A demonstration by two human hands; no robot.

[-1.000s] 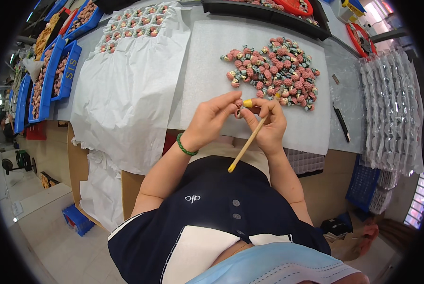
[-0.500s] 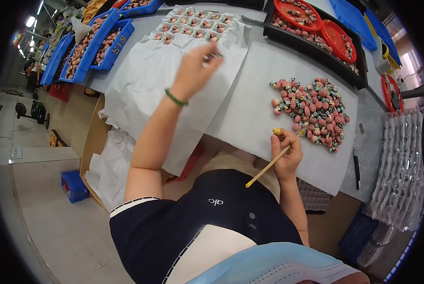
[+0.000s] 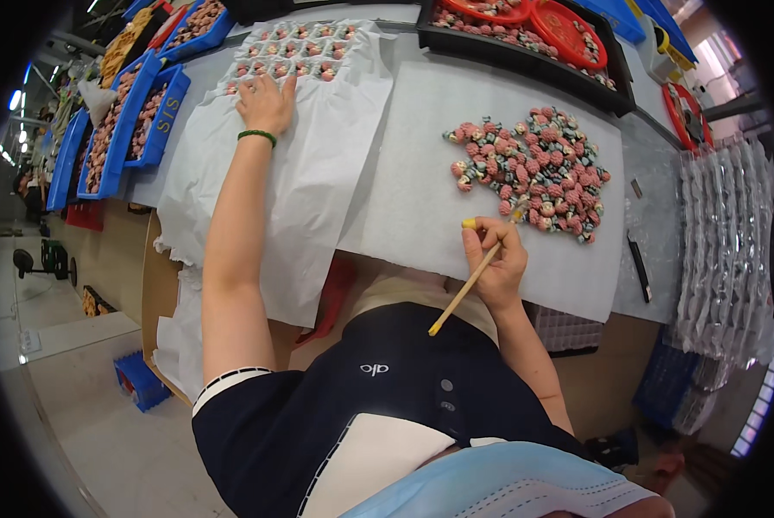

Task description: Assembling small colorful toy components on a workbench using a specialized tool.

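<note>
My left hand [image 3: 266, 105], wearing a green bracelet, reaches to the near row of a pocketed tray [image 3: 270, 49] draped in thin white sheet. Its fingers and thumb are apart over the pockets, with no held thing showing. Small pink-and-white figurines [image 3: 301, 69] with dark details sit in the pockets. My right hand [image 3: 496, 263] is closed round a slim wooden paintbrush [image 3: 463, 293] with a yellow end that slants down toward my body. A yellow covering is on one fingertip. The brush's other end lies beside a loose pile of similar pink figurines [image 3: 542, 173] on white foam sheet.
A black tray [image 3: 525, 62] of figurines stands at the back, with red round trays [image 3: 568, 34] in it. Blue bins [image 3: 158, 116] hold more at the left. Stacked clear plastic trays [image 3: 723, 259] stand at the right, near a black pen-like tool [image 3: 639, 269].
My left hand has come down and left onto the tray's near row, and its fingers have spread. My right hand keeps the paintbrush in nearly the same pose. The whole view has shifted.
</note>
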